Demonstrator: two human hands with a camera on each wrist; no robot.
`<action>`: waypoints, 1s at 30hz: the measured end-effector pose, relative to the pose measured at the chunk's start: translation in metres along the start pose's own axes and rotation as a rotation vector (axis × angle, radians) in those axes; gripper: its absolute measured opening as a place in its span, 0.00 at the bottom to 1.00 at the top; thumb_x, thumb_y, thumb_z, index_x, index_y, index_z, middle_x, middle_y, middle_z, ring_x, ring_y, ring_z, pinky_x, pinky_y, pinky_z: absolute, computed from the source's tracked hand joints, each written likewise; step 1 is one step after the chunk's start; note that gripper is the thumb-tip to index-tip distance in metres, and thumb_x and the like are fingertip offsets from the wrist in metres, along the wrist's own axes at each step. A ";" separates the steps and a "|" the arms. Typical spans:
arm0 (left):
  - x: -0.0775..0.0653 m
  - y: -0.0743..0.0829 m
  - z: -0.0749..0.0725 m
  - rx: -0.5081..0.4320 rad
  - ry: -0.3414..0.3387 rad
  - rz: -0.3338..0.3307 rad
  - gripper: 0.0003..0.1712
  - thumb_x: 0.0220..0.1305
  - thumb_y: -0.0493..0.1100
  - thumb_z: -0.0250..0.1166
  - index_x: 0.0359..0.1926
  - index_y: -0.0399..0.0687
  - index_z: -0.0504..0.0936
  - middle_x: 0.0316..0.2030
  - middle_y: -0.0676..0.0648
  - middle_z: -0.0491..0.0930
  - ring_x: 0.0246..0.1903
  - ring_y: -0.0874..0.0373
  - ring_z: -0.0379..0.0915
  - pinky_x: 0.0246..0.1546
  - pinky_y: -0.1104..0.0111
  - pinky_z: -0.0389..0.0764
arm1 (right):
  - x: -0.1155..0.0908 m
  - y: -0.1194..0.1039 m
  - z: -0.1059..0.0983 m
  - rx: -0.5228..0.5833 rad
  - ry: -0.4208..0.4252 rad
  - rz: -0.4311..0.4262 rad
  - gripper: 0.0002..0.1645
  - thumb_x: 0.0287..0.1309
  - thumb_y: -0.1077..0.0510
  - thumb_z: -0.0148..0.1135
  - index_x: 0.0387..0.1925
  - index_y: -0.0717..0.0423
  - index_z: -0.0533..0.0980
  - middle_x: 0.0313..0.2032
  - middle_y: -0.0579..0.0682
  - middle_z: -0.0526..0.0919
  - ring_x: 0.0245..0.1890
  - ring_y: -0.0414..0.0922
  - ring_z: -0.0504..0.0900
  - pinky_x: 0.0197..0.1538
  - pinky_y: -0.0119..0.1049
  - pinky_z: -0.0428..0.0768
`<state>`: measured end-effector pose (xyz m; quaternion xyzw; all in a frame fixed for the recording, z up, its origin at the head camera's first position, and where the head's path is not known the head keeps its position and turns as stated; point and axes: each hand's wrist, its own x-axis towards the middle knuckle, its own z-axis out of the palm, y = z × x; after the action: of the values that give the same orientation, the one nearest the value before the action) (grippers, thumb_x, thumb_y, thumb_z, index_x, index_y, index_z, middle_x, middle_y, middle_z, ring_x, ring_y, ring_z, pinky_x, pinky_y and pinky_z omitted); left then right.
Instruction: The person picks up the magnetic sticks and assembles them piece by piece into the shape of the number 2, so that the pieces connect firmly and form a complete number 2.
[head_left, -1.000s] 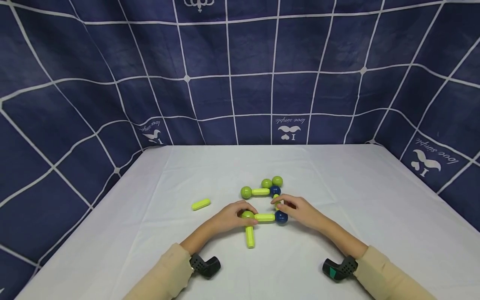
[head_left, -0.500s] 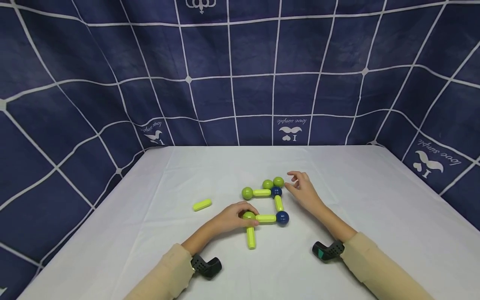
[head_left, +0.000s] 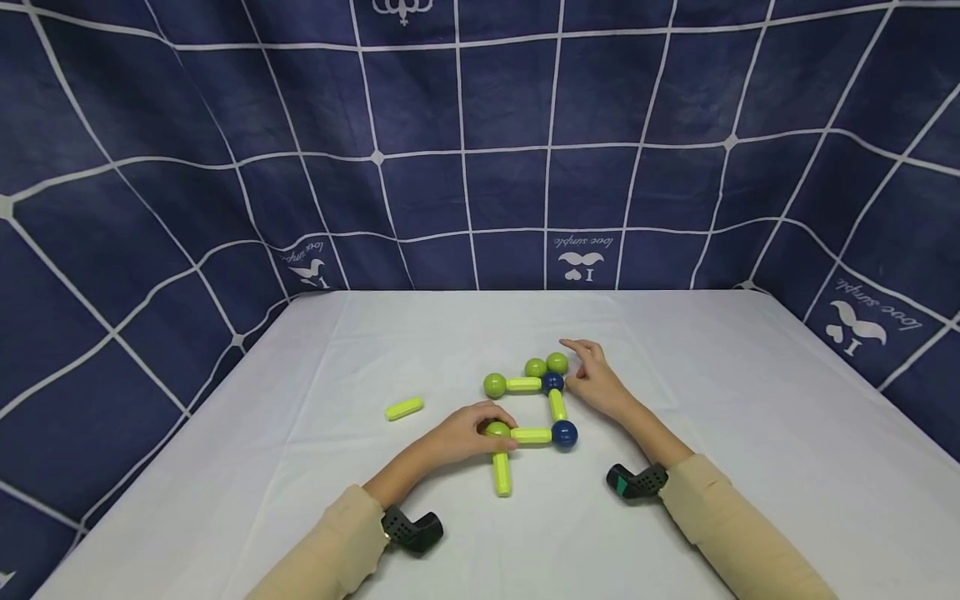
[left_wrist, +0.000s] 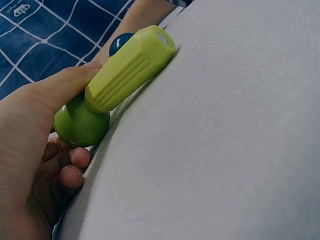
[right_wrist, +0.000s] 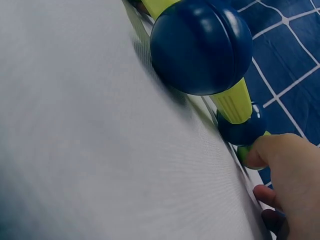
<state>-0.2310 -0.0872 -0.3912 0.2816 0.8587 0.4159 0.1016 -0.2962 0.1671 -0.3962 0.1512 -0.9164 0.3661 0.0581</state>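
My left hand (head_left: 468,433) grips a green ball (left_wrist: 80,125), its thumb lying over the ball and against a yellow-green magnetic rod (left_wrist: 130,70) that points toward me. A second rod (head_left: 531,436) runs right from that ball to the near blue ball (head_left: 565,434). From there another rod (head_left: 557,406) leads back to the far blue ball (head_left: 552,382). My right hand (head_left: 597,385) is just right of that far ball, index finger stretched out and thumb close to the ball. Two loose green balls (head_left: 557,362) lie just beyond its thumb and index finger.
A rod (head_left: 523,384) extends left from the far blue ball to another green ball (head_left: 494,385). Off to the left, a single rod (head_left: 404,408) lies on the white tablecloth (head_left: 337,467). A dark blue checked curtain (head_left: 502,192) hangs behind and at both sides.
My right hand has left the rod between the blue balls, moved away to the far right side, then closed in on the far balls. My left hand keeps its grip in place.
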 end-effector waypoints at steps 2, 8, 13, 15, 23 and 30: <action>0.000 0.000 -0.001 -0.006 -0.001 -0.005 0.16 0.53 0.54 0.65 0.42 0.57 0.80 0.39 0.56 0.77 0.40 0.63 0.66 0.44 0.71 0.67 | 0.000 0.000 0.001 -0.021 -0.001 -0.031 0.37 0.49 0.63 0.54 0.64 0.51 0.60 0.64 0.61 0.54 0.33 0.43 0.68 0.34 0.31 0.68; 0.000 0.000 0.000 -0.022 -0.006 -0.019 0.15 0.53 0.53 0.66 0.42 0.56 0.80 0.40 0.56 0.77 0.41 0.63 0.66 0.45 0.70 0.66 | 0.000 -0.001 0.001 -0.034 0.006 -0.047 0.29 0.53 0.60 0.57 0.59 0.54 0.66 0.53 0.57 0.69 0.33 0.44 0.68 0.34 0.33 0.67; 0.000 0.000 0.000 -0.019 -0.008 -0.024 0.15 0.53 0.53 0.65 0.42 0.57 0.80 0.39 0.57 0.76 0.40 0.63 0.65 0.42 0.70 0.66 | -0.001 -0.002 0.000 -0.019 0.020 -0.008 0.26 0.57 0.58 0.56 0.57 0.58 0.66 0.48 0.58 0.74 0.31 0.43 0.68 0.33 0.33 0.68; 0.000 0.000 0.000 -0.017 -0.011 -0.029 0.15 0.53 0.54 0.65 0.41 0.58 0.79 0.39 0.57 0.76 0.39 0.63 0.65 0.42 0.71 0.66 | -0.002 -0.003 0.000 -0.008 0.030 0.004 0.25 0.58 0.57 0.56 0.57 0.60 0.65 0.49 0.59 0.74 0.31 0.43 0.69 0.33 0.33 0.68; -0.001 0.002 -0.002 -0.027 -0.008 -0.033 0.16 0.53 0.54 0.65 0.42 0.56 0.79 0.39 0.56 0.76 0.39 0.62 0.65 0.42 0.70 0.66 | -0.002 -0.010 -0.005 0.040 0.164 -0.019 0.27 0.60 0.47 0.55 0.58 0.55 0.66 0.46 0.57 0.75 0.30 0.44 0.72 0.29 0.31 0.71; 0.000 0.001 -0.001 -0.031 -0.019 -0.042 0.15 0.53 0.54 0.65 0.42 0.58 0.79 0.39 0.58 0.76 0.41 0.62 0.65 0.44 0.69 0.66 | -0.010 -0.025 -0.009 0.088 0.235 -0.052 0.26 0.64 0.43 0.46 0.54 0.55 0.69 0.39 0.54 0.77 0.30 0.44 0.73 0.31 0.32 0.71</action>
<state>-0.2311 -0.0869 -0.3895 0.2659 0.8570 0.4241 0.1225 -0.2791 0.1588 -0.3754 0.1333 -0.8820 0.4196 0.1680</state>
